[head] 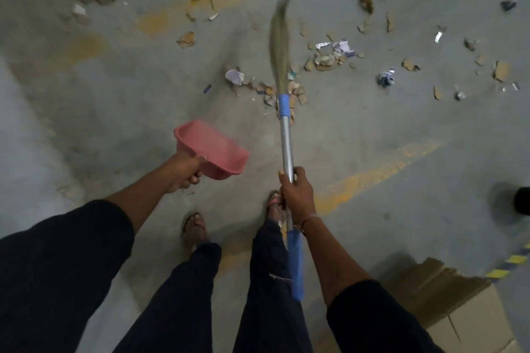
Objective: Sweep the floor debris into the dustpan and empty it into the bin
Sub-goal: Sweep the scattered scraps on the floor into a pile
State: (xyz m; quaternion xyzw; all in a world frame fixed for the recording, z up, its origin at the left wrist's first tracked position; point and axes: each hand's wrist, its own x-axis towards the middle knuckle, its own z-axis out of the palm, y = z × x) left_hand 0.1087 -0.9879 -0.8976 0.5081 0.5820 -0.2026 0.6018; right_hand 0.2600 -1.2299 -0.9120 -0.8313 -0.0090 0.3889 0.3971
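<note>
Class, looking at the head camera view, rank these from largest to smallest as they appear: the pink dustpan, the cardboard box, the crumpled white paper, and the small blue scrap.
1. cardboard box, though nearest the camera and cut off by the frame
2. pink dustpan
3. crumpled white paper
4. small blue scrap

Grey concrete floor [372, 135], worn yellow lines [370, 178].

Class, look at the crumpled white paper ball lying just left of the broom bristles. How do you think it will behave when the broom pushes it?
The crumpled paper ball looks light, so the broom would probably send it skidding or tumbling. Its rounded shape suggests it may roll past the pile. Being soft, it likely squashes rather than breaks.
</note>
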